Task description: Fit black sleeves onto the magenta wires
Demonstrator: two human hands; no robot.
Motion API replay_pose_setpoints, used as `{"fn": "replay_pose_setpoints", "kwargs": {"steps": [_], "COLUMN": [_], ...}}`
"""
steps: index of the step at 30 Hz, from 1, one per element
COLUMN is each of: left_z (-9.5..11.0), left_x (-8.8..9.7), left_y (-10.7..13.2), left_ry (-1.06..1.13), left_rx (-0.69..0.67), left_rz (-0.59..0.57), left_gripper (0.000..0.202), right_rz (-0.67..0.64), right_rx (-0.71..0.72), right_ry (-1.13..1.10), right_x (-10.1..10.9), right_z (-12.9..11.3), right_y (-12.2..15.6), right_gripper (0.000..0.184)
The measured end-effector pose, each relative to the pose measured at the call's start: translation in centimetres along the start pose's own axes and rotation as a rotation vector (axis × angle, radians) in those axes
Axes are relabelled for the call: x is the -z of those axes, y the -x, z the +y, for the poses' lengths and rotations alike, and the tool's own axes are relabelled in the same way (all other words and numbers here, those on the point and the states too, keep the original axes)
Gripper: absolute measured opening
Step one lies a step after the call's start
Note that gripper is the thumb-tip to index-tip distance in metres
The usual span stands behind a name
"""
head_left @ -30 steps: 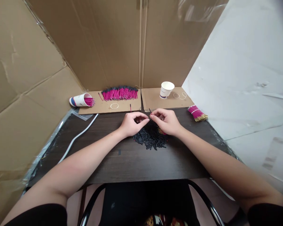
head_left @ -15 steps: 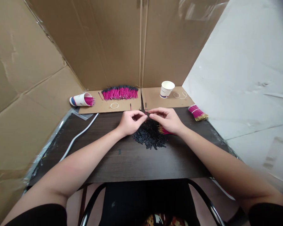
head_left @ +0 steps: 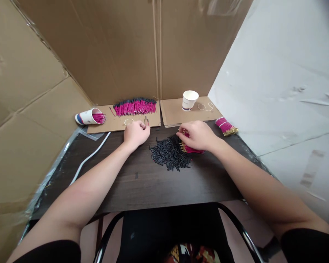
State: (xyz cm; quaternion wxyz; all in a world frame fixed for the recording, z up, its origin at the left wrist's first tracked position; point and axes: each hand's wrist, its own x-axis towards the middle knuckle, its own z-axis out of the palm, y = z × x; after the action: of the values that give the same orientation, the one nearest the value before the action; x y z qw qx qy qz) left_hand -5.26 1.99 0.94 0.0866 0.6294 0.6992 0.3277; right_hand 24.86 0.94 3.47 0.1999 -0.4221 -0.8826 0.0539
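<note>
My left hand (head_left: 136, 134) is closed in a pinch near the front edge of the cardboard strip. Thin pink wires with black sleeves (head_left: 146, 121) stick up from its fingertips. My right hand (head_left: 196, 134) is over a heap of pink wires with gold ends (head_left: 191, 149), its thumb and forefinger nearly together. What those fingers hold, if anything, is too small to make out. Between the hands lies a pile of short black sleeves (head_left: 170, 155), touching the pink wires on its right side.
A row of black-tipped pink wires (head_left: 135, 107) lies on the cardboard strip (head_left: 106, 126). To its left a paper cup (head_left: 84, 117) lies tipped, full of pink wires. An upright paper cup (head_left: 190, 101), rubber bands (head_left: 205, 106) and a banded wire bundle (head_left: 226, 126) are at right.
My hands have parted. The left has moved left to the cardboard strip with its black-sleeved wires; the right has come down slightly over the gold-ended wires. The view has shifted a little.
</note>
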Motion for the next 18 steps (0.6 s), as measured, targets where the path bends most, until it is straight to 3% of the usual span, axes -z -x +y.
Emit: {"fn": "replay_pose_setpoints", "kwargs": {"steps": [11,18], "left_z": [0.1,0.3], "left_x": [-0.2,-0.2], "left_y": [0.3,0.3], "left_ry": [-0.051,-0.036], "left_rx": [0.009,0.046], "left_rz": [-0.018,-0.044], "left_gripper": [0.025,0.022], "right_rz": [-0.002,-0.095], "right_rx": [0.025,0.023], "right_ry": [0.068,0.062], "right_x": [1.2,3.2], "right_z": [0.2,0.7], "right_y": [0.1,0.6], "right_gripper": [0.023,0.019]}}
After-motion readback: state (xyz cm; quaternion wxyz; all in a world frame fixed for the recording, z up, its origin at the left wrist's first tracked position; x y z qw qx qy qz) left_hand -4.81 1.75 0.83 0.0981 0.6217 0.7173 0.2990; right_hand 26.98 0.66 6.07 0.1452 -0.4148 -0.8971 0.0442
